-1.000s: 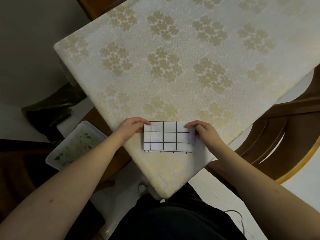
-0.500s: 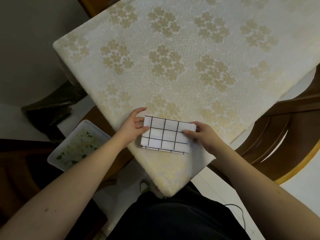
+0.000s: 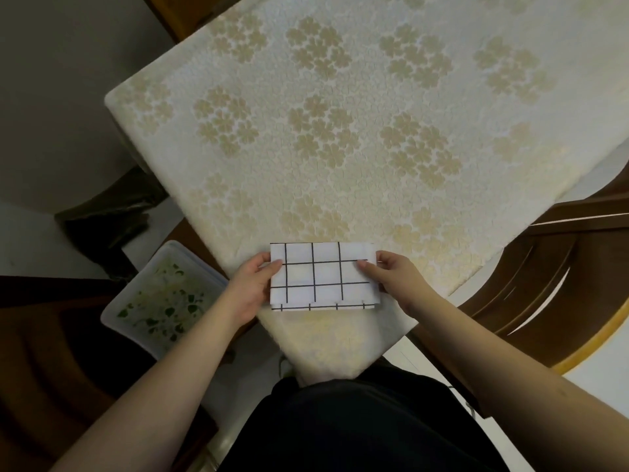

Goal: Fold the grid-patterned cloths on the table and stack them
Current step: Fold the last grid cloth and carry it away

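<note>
Tabletop (image 3: 391,97) under a cream floral cover, seen corner-on; the near corner points at the person. A wooden chair (image 3: 544,284) stands at the right, a plastic tub (image 3: 160,298) with green bits sits low at the left, off the tabletop.

Folded grid-patterned cloth (image 3: 321,277) sits near that corner, a compact rectangle, long side left-right, layered edges showing along its near side. No other cloth or stack in view.

Left hand (image 3: 246,291) pinches the cloth's left edge, thumb on top, fingers under or behind it. Right hand (image 3: 391,274) pinches the right edge the same way, thumb on the top face.

Step looks like squaring up or setting down the folded piece. To do it well:
- keep both pinches level so the layers don't shear
- line up the near edges before releasing
- press flat from the centre outwards to set the crease
- place it further in from the corner, since it's close to the edge and could slide off the slick cover
</note>
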`<action>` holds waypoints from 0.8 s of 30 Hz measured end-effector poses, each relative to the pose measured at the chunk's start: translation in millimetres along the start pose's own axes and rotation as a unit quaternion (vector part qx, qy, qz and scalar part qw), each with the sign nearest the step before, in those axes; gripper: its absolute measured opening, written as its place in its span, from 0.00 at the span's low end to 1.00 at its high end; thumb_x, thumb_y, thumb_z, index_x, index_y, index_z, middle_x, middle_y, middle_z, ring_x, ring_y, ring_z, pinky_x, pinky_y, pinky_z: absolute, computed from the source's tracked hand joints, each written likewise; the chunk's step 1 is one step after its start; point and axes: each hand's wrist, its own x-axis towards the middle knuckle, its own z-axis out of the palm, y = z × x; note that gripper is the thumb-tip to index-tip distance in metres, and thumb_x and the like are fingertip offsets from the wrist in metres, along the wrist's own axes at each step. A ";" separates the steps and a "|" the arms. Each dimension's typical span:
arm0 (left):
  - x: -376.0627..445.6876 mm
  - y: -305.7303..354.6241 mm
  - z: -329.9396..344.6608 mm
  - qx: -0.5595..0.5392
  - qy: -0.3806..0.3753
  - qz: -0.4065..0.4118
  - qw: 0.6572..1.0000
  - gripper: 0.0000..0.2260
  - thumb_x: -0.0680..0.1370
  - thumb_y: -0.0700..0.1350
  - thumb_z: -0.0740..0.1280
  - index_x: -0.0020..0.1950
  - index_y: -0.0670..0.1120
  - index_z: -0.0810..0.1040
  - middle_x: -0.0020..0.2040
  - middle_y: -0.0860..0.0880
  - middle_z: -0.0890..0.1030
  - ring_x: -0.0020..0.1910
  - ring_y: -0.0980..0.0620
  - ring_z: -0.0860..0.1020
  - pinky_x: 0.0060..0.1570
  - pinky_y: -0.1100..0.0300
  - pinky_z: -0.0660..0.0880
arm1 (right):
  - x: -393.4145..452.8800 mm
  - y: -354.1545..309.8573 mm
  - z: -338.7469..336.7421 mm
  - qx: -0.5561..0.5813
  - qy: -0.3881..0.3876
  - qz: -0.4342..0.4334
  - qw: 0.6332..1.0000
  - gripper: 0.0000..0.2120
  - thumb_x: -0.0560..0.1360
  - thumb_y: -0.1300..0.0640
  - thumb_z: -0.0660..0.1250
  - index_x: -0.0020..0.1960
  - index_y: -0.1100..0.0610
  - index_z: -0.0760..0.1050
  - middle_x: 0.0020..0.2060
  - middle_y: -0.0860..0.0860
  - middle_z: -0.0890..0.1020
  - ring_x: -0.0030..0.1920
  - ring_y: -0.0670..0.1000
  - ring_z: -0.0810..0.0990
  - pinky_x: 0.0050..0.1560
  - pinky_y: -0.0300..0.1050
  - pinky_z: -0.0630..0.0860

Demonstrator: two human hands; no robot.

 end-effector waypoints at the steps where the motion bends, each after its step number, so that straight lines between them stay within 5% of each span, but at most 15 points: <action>1: -0.7 0.7 3.0 -0.006 0.012 -0.001 1.000 0.09 0.80 0.43 0.65 0.60 0.46 0.78 0.55 0.44 0.83 0.53 0.45 0.82 0.47 0.52 0.79 | -0.5 -0.1 -0.2 0.007 0.004 -0.001 1.000 0.11 0.74 0.54 0.73 0.51 0.60 0.81 0.45 0.54 0.86 0.47 0.56 0.85 0.50 0.52 0.82; 5: -8.6 4.7 10.4 -0.006 0.009 -0.006 1.000 0.12 0.80 0.44 0.65 0.63 0.46 0.76 0.56 0.44 0.83 0.53 0.45 0.82 0.48 0.52 0.80 | -5.6 -7.7 -1.0 0.062 0.038 -0.012 0.997 0.06 0.74 0.59 0.72 0.49 0.61 0.81 0.43 0.55 0.86 0.43 0.54 0.85 0.39 0.43 0.80; 10: -25.1 6.8 15.7 0.108 -0.037 0.011 0.993 0.12 0.80 0.41 0.66 0.62 0.50 0.76 0.55 0.48 0.84 0.51 0.48 0.83 0.47 0.54 0.81 | -17.8 -16.5 -3.3 0.079 0.053 -0.039 0.995 0.08 0.74 0.60 0.72 0.53 0.61 0.80 0.46 0.58 0.86 0.45 0.55 0.85 0.45 0.46 0.82; 16: -57.7 7.9 18.2 0.093 -0.039 0.089 0.991 0.12 0.78 0.37 0.67 0.59 0.49 0.77 0.56 0.48 0.83 0.51 0.50 0.83 0.51 0.52 0.81 | -63.4 -12.5 4.4 0.036 0.096 -0.083 0.991 0.09 0.73 0.63 0.72 0.53 0.57 0.81 0.46 0.52 0.87 0.47 0.53 0.85 0.49 0.48 0.82; 20: -94.5 2.6 14.9 0.119 -0.020 0.175 0.977 0.12 0.78 0.39 0.69 0.59 0.48 0.77 0.56 0.48 0.82 0.52 0.50 0.82 0.52 0.54 0.81 | -116.5 -13.4 17.4 0.074 0.109 -0.103 0.986 0.08 0.74 0.63 0.71 0.53 0.57 0.80 0.46 0.53 0.86 0.45 0.52 0.86 0.43 0.43 0.82; 24: -135.0 -10.1 2.6 0.124 -0.017 0.245 0.961 0.13 0.78 0.42 0.70 0.60 0.52 0.74 0.55 0.48 0.82 0.51 0.47 0.82 0.52 0.48 0.81 | -169.2 -11.1 34.0 0.106 0.127 -0.118 0.979 0.09 0.74 0.61 0.71 0.54 0.57 0.79 0.46 0.54 0.86 0.47 0.56 0.86 0.49 0.52 0.83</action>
